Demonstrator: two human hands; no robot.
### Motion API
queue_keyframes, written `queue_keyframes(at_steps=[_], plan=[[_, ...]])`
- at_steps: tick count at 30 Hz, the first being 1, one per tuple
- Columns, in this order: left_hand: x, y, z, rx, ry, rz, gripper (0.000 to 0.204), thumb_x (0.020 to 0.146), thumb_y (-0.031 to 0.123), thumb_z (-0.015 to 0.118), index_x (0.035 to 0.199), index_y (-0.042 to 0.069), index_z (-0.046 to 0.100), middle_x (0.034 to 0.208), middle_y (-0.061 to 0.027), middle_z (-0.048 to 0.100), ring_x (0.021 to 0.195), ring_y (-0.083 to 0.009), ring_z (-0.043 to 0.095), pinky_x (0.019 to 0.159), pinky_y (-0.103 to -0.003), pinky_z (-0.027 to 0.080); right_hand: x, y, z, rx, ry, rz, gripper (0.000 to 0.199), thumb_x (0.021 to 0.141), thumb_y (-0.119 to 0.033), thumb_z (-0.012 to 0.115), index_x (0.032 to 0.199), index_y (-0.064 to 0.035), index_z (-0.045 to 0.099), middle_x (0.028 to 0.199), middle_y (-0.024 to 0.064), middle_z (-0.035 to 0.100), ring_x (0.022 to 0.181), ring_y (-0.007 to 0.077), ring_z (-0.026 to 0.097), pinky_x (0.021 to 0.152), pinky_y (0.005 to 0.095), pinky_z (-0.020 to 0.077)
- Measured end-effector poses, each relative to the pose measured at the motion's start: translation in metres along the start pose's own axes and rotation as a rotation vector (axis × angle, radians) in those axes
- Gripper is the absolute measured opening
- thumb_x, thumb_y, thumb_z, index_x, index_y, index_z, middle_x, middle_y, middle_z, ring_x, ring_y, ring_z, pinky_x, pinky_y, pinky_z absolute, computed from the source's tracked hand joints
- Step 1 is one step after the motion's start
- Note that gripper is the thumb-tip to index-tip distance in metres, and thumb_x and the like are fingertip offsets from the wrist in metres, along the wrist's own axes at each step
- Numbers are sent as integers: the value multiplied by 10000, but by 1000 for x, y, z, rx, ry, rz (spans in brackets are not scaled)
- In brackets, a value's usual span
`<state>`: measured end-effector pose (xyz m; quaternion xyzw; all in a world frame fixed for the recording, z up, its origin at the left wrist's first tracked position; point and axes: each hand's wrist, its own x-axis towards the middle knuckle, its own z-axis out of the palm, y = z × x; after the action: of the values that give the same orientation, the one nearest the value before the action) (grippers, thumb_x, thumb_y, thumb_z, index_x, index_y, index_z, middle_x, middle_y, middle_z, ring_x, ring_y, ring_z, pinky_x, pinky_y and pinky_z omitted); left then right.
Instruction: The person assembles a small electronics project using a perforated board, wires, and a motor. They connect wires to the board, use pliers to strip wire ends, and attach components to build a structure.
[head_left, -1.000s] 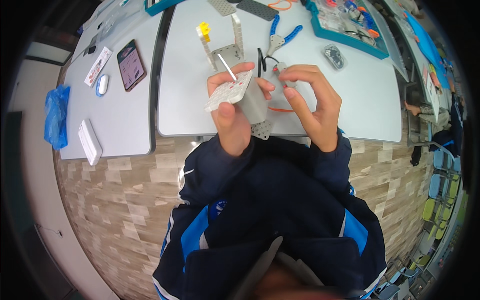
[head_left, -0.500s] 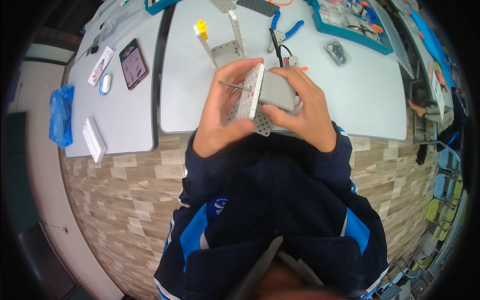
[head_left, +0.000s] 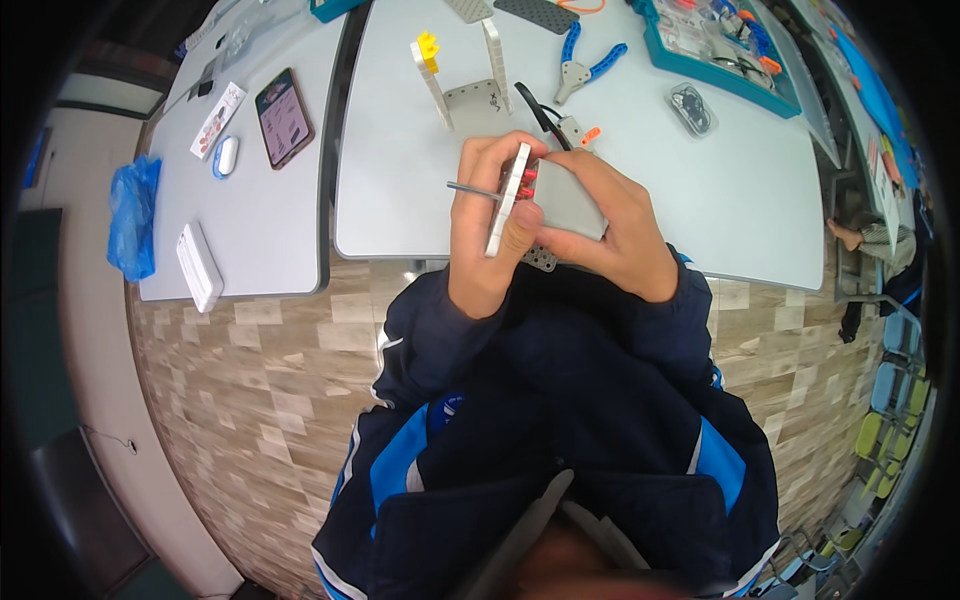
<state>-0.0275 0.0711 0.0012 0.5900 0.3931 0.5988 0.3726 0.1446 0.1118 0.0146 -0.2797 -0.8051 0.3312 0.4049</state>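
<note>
My left hand (head_left: pixel 482 235) is closed round a pale perforated building plate (head_left: pixel 507 205), held edge-on with the thumb on its near part. A thin metal shaft (head_left: pixel 470 188) sticks out of the plate's left side. Red connector pins (head_left: pixel 528 182) show on its right side, facing a smooth grey box-shaped block (head_left: pixel 570 200). That block sits in my right hand (head_left: pixel 635 225), fingers over the top and thumb underneath. Whether pins and block touch is hard to tell. Below the hands, part of a grey plate with holes (head_left: pixel 541 259) shows; the rest is hidden.
Beyond my hands stands a grey frame (head_left: pixel 478 105) with two uprights and a yellow piece (head_left: pixel 428 50). Blue-handled pliers (head_left: pixel 575 75), a cabled module (head_left: pixel 571 130), a small clear case (head_left: pixel 692 108) and a teal parts box (head_left: pixel 720 70) lie farther back. A phone (head_left: pixel 284 118) rests on the left table.
The plate has turned edge-on, and red pins now show between it and the grey block. My left thumb has moved up along the plate. The whole view has shifted slightly.
</note>
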Motion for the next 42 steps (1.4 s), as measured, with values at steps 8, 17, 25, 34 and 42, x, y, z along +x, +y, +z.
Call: queue_keyframes(at_steps=[8,17,25,34,42], plan=[[7,-2,-1,-44,121,-62,735,944,589,661,1396,31,504,1179,-84,497,1094,-195,547,960,-347,456,-5,2,-15,-72,42,121,565,773,-247,846,1230,10,635,1088,160,689,948,307,690,849,353,533],[8,-10,-19,-156,175,-77,871,942,667,611,1470,-3,433,1237,-73,560,1185,-205,551,1104,-408,390,-8,23,-22,-260,102,255,530,786,-231,853,1226,-7,660,1077,139,675,925,291,660,858,346,524],[7,-6,-8,-216,78,-137,631,960,372,708,1427,22,467,1209,-97,524,1123,-225,557,1005,-371,445,-3,35,-8,-757,173,182,495,818,-198,831,1246,-18,659,1154,144,625,1098,328,572,873,409,510],[2,-2,24,477,20,168,641,785,75,727,1386,14,512,1274,-194,519,1167,-391,502,1018,-449,447,10,-42,-5,-355,163,-150,334,721,-99,869,1026,-57,740,1022,74,652,871,266,574,709,352,466],[-4,-8,22,499,35,196,662,791,62,737,1405,22,492,1300,-199,489,1166,-397,499,1002,-448,458,16,-33,9,-339,189,-183,306,745,-45,843,1029,-33,732,1018,87,665,835,257,595,655,329,480]])
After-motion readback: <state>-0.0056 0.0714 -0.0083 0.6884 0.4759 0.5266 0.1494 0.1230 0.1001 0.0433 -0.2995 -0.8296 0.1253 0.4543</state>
